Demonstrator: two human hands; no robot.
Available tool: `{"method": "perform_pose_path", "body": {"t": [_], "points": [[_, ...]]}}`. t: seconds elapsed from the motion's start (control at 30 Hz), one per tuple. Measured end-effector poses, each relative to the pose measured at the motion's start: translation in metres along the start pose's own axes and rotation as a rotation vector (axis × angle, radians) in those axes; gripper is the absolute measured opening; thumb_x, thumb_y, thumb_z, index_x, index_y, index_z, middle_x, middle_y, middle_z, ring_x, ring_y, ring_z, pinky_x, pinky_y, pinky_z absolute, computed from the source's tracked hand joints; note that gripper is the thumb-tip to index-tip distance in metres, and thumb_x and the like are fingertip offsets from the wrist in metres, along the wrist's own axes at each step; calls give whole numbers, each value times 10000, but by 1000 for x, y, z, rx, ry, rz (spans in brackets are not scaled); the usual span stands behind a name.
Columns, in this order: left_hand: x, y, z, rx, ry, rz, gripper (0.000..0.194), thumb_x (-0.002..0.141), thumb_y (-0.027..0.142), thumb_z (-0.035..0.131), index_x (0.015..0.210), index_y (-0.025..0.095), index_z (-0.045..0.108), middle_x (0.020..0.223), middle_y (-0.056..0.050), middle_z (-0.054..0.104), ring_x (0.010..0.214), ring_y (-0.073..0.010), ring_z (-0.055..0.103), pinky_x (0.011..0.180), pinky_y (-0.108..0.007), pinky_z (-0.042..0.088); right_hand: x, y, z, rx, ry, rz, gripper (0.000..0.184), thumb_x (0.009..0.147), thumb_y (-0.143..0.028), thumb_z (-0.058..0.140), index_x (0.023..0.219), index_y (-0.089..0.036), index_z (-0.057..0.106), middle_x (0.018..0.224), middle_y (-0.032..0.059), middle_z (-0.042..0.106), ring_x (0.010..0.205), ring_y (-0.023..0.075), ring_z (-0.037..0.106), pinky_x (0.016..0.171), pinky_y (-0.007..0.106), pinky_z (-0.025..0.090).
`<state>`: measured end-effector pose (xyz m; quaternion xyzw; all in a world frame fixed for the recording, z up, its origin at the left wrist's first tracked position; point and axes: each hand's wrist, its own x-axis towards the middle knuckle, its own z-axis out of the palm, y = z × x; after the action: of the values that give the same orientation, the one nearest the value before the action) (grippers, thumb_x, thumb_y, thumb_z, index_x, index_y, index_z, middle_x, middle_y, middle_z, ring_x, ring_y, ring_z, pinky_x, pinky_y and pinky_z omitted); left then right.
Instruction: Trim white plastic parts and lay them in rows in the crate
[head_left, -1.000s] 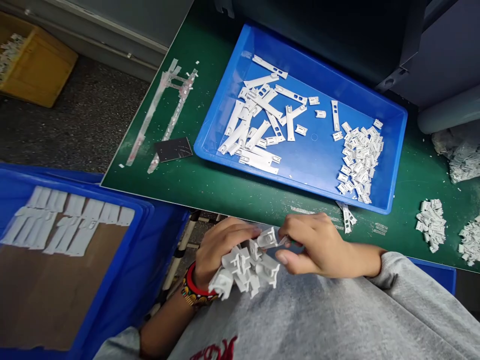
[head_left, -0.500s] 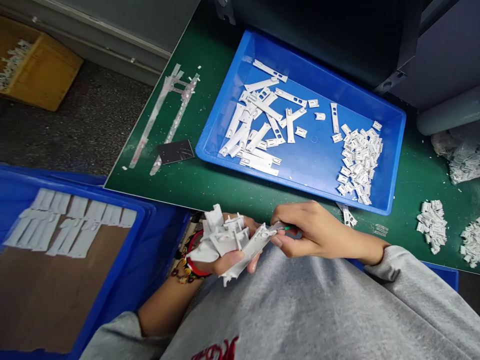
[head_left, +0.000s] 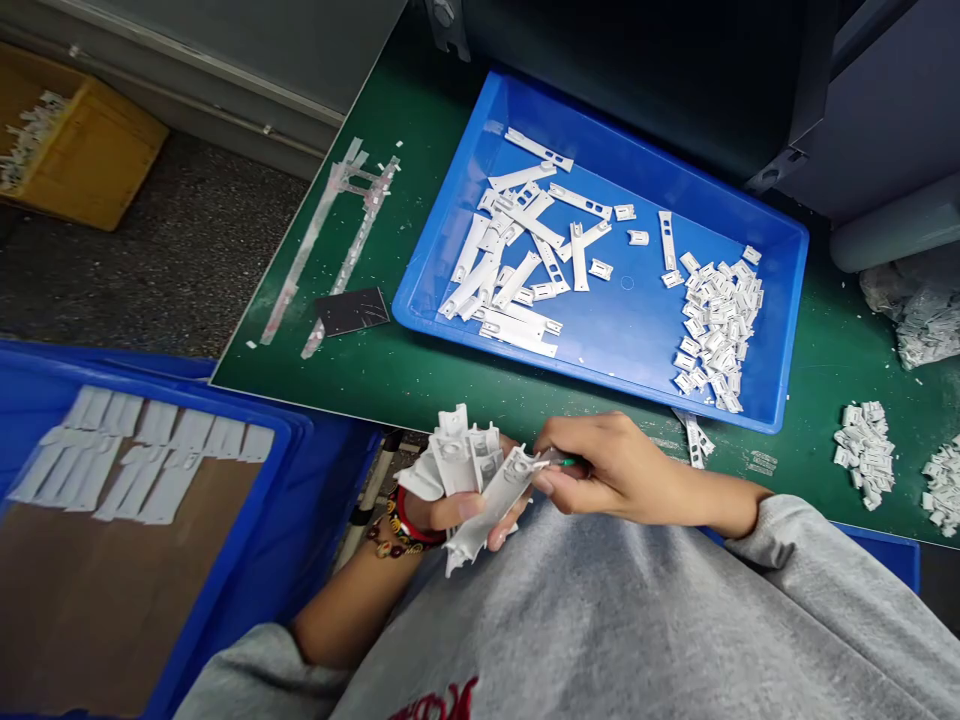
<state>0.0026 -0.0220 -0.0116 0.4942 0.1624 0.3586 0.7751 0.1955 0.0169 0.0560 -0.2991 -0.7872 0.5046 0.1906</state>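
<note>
My left hand is closed round a bundle of long white plastic parts, its thumb lying across them. One white plastic part is angled out of the bundle towards the right. Pinched in the fingers of my right hand is a small knife; a bit of green shows on it and most of it is hidden by the fingers. Its thin tip touches or nearly touches the upper end of that angled part. Both hands are in front of my body, by the table's near edge.
A blue tray on the green table holds long white parts and a heap of small white pieces. More small pieces are piled at right. A dark plate lies left. Lower left, a blue bin contains cardboard and rows of parts.
My left hand has turned the bundle over, so the parts point upward and one lies angled to the right. My right hand has brought the knife to that part's end.
</note>
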Motion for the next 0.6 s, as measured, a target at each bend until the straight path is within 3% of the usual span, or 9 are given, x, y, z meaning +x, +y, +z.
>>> {"method": "perform_pose_path", "body": {"t": [0.1, 0.17, 0.23, 0.3, 0.37, 0.43, 0.6], "points": [[-1, -1, -7, 30, -71, -71, 405, 883, 627, 405, 913, 254, 561, 469, 55, 580, 348, -137, 580, 363, -237, 476, -3, 2, 3, 74, 38, 58, 225, 934, -357, 493, 1064, -176, 523, 702, -41, 559, 491, 64, 421, 490, 188, 352], [-1, -3, -12, 98, -84, -81, 392, 903, 593, 410, 874, 240, 578, 541, 16, 615, 415, -147, 598, 383, -254, 496, -6, 4, 4, 94, 77, 64, 206, 930, -302, 473, 1089, -184, 530, 787, -9, 618, 519, 68, 466, 514, 189, 387], [1, -8, -14, 188, 25, -68, 371, 912, 554, 441, 880, 221, 603, 671, -12, 647, 539, -164, 641, 466, -278, 536, -10, 8, 4, 92, 164, 100, 167, 913, -262, 475, 1039, -190, 558, 811, 6, 639, 580, 87, 523, 551, 197, 414], [1, -14, -16, 195, 204, -20, 346, 872, 537, 524, 898, 202, 607, 739, -27, 625, 584, -167, 630, 488, -289, 529, -16, 15, 4, 79, 282, 171, 138, 891, -239, 496, 990, -190, 579, 771, -3, 627, 598, 97, 532, 562, 198, 415], [0, -21, -18, 107, 363, -4, 350, 822, 524, 592, 932, 192, 586, 710, -20, 569, 530, -140, 560, 443, -273, 474, -24, 26, 4, 35, 396, 265, 133, 871, -217, 504, 969, -186, 589, 730, -21, 600, 569, 94, 502, 558, 196, 402], [-4, -26, -19, 59, 435, -58, 354, 816, 488, 613, 991, 185, 560, 671, -4, 532, 502, -123, 504, 429, -257, 429, -33, 40, 7, -32, 452, 370, 145, 863, -210, 497, 969, -179, 592, 690, -36, 567, 539, 92, 463, 550, 195, 383], [-9, -29, -19, 392, 533, -97, 320, 836, 469, 612, 909, 158, 590, 730, -50, 626, 600, -157, 577, 528, -284, 484, -48, 84, 26, -154, 309, 520, 221, 909, -268, 462, 1042, -153, 597, 738, -4, 601, 608, 125, 532, 618, 225, 409]]}}
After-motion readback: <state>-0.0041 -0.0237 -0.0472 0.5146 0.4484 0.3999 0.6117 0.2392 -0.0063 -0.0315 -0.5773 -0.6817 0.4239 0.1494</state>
